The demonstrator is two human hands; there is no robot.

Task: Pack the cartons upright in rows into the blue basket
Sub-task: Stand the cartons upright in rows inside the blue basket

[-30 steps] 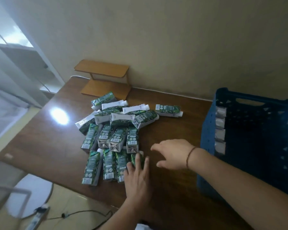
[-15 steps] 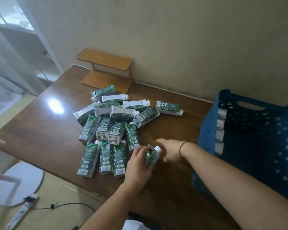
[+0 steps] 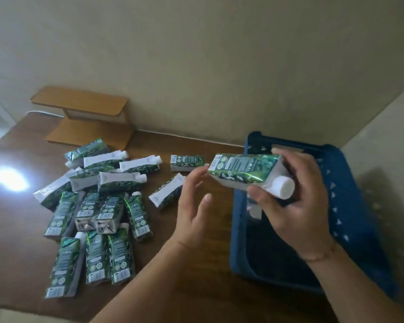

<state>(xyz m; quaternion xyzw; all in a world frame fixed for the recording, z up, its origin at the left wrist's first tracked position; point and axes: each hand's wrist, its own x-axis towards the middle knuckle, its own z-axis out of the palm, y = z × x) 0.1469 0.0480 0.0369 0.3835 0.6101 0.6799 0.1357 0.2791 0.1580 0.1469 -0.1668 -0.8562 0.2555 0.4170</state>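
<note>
My right hand (image 3: 299,201) grips a green and white carton (image 3: 240,170) by its capped end, holding it sideways in the air over the left rim of the blue basket (image 3: 350,206). My left hand (image 3: 193,210) hangs open just left of the carton, one fingertip near its far end. Several more cartons (image 3: 96,206) lie flat in a heap on the brown table (image 3: 196,287) to the left. Two lone cartons (image 3: 167,191) lie between the heap and the basket. White carton tops (image 3: 253,209) show inside the basket against its left wall.
A small wooden stand (image 3: 84,120) sits at the back left of the table against the beige wall. The basket stands in the right corner, close to both walls. The table's front edge runs below the heap at the lower left.
My left hand lifted a carton from the heap and passed it rightward; my right hand now holds it above the basket's rim, and my left hand has let go.
</note>
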